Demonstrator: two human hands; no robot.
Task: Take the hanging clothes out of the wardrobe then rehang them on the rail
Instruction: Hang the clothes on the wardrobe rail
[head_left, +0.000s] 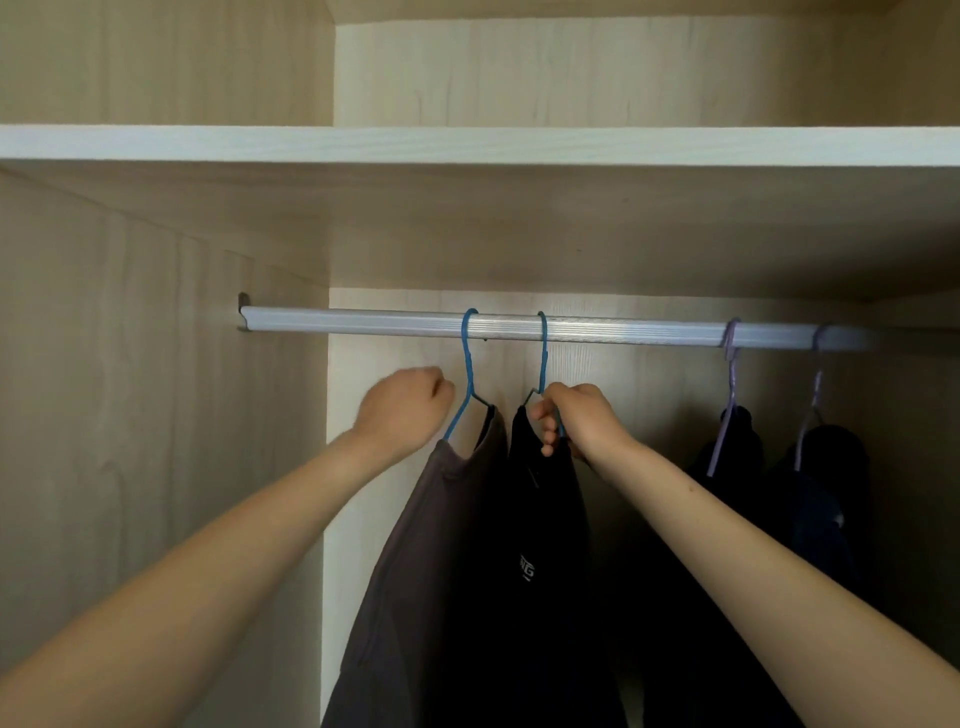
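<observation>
A silver rail (363, 323) spans the wardrobe. Two blue hangers hook over it. The left blue hanger (469, 358) carries a grey-brown shirt (415, 545). My left hand (402, 410) is curled in a fist right against that hanger's left side, with the whole wire showing outside the fist. The right blue hanger (543, 353) carries a black shirt (540, 597) with a small white print. My right hand (582, 421) grips this hanger just below its neck, fingers curled round the wire and the collar. Further right, two purple hangers (732, 374) hold dark clothes (826, 499).
A pale shelf (467, 145) runs close above the rail. The wardrobe's left side panel (156, 415) stands beside my left arm. A bare stretch of rail lies between the blue and purple hangers.
</observation>
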